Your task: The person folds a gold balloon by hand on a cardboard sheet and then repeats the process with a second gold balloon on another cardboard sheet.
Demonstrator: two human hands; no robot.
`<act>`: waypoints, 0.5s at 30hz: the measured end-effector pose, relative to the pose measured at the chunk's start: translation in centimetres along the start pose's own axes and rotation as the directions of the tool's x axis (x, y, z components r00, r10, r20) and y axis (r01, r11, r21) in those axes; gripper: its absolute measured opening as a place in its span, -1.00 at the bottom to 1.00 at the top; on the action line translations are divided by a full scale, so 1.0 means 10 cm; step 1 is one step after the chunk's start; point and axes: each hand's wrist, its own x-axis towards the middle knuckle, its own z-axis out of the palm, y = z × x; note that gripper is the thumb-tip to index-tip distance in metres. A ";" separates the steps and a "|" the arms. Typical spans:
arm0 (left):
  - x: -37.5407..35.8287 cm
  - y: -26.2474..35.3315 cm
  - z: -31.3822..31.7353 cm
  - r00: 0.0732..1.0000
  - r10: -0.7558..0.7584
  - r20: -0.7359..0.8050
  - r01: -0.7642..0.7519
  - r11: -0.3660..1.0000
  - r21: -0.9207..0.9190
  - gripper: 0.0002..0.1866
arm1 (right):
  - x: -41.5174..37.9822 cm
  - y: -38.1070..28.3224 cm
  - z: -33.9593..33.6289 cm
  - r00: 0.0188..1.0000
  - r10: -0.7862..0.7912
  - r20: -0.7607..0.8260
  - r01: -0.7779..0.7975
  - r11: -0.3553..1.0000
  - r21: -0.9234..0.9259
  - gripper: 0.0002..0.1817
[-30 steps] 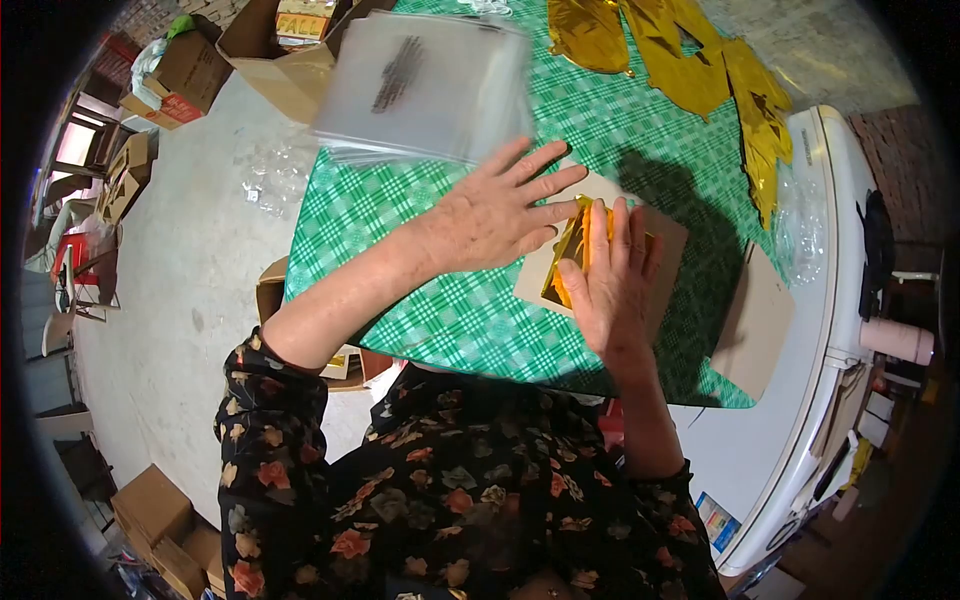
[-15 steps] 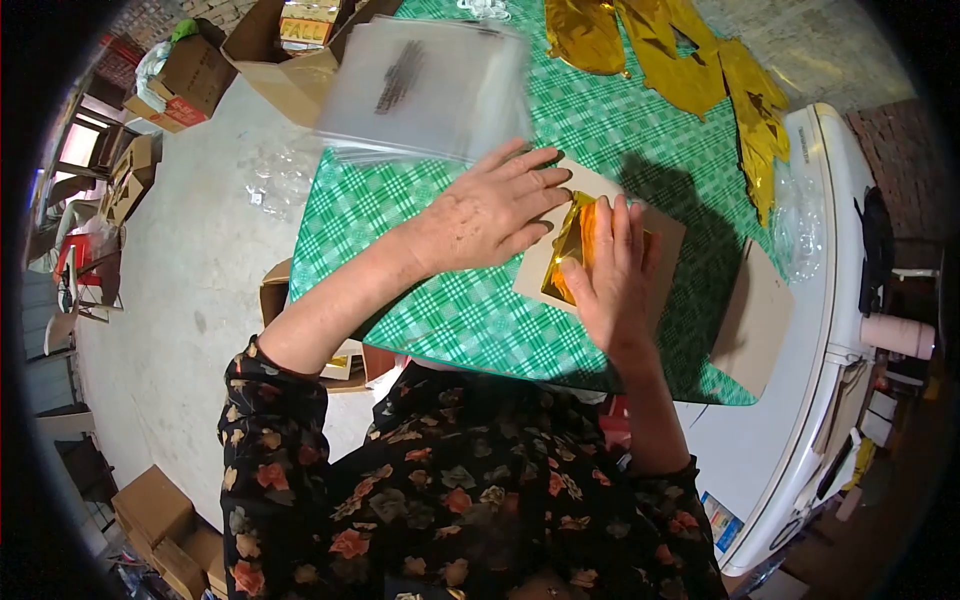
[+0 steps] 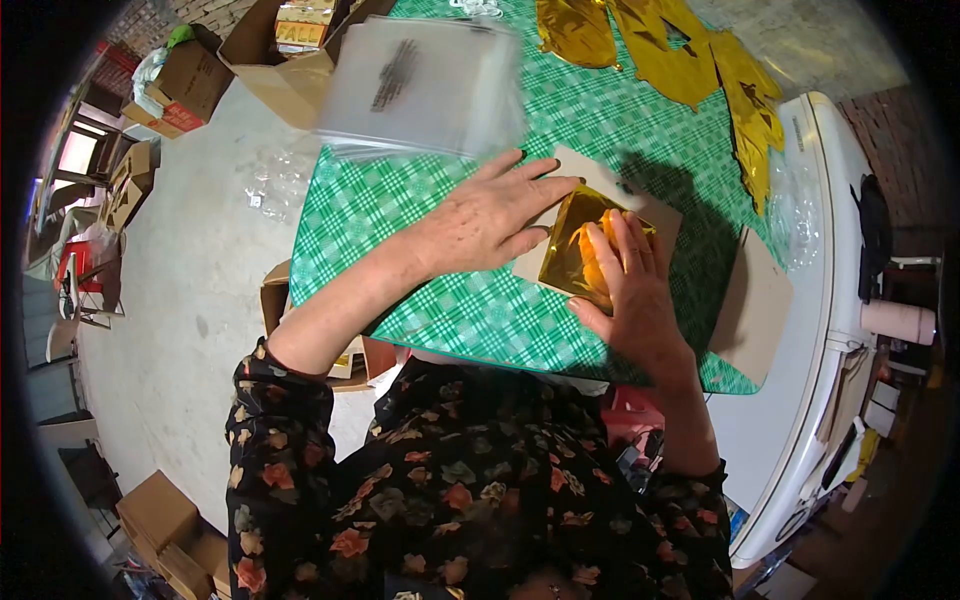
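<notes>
My left hand (image 3: pixel 488 218) is spread, its fingertips resting at the left edge of a shiny gold square (image 3: pixel 562 245), which looks like a shallow foil-lined tray. Under it, a beige cardboard piece (image 3: pixel 572 168) rests on the green checked tablecloth. Inside the gold square sits a crumpled orange, cloth-like bundle (image 3: pixel 592 268). The fingers of my right hand (image 3: pixel 640 295) curl over that bundle from the right, with the thumb apart at the near edge. The bundle's right part is hidden under these fingers.
Clear plastic sleeves (image 3: pixel 420 85) are stacked at the table's far left. Gold foil garment-like pieces (image 3: pixel 690 70) lie at the far right. Another cardboard piece (image 3: pixel 752 310) overhangs the right edge, beside a white appliance (image 3: pixel 825 200). An open carton (image 3: pixel 290 85) stands beyond the sleeves.
My right hand has shifted right and toward me, and the orange bundle has moved right with it. More of the gold surface shows now. The left hand has barely moved.
</notes>
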 end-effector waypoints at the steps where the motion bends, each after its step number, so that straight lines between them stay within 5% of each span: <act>1: 0.00 0.00 0.00 1.000 0.001 0.011 -0.001 1.000 0.001 -0.24 | 0.00 -0.01 0.00 1.000 -0.020 0.003 0.020 0.999 -0.037 0.04; 15: -0.02 -0.03 0.06 0.999 0.048 -0.004 -0.048 0.998 0.035 -0.28 | 0.02 0.03 -0.07 0.998 -0.065 0.018 0.066 0.997 -0.050 -0.03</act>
